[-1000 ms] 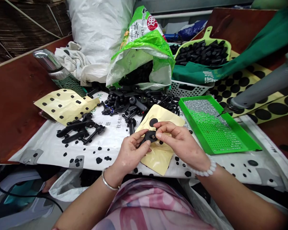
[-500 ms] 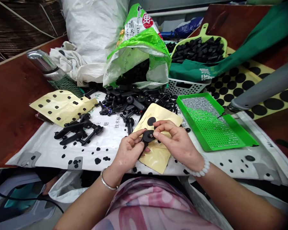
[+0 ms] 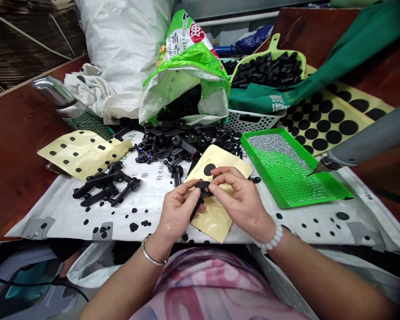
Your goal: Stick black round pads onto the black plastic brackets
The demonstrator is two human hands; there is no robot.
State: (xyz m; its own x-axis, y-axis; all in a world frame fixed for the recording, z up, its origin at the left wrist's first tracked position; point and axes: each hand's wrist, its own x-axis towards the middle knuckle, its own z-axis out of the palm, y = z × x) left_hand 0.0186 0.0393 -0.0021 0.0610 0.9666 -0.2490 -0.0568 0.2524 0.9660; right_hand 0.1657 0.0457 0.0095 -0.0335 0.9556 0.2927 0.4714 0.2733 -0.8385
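My left hand (image 3: 180,206) is closed around a black plastic arm (image 3: 204,189) with a round end, its thumb pressing on the round face. A small pale slot shows in the middle of that face. From the other side, the thumb and forefinger of my right hand (image 3: 245,202) pinch the rim of the same round end. Whether a thin pad lies between those fingers I cannot make out. Under both hands lies a yellow backing sheet (image 3: 216,220), and one black round sticker (image 3: 210,170) shows on it just beyond my fingers.
A green tray (image 3: 282,202) of small metal screws stands right, below a grey electric screwdriver (image 3: 360,146). Black plastic arms (image 3: 183,142) are heaped behind my hands, more (image 3: 103,184) at left. A dotted yellow sheet (image 3: 76,151), flask (image 3: 66,104) and open green bag (image 3: 186,66) stand beyond.
My left thumb has slid up onto the round face of the plastic arm, and my right fingers have shifted slightly at its rim. The whole view has moved a little.
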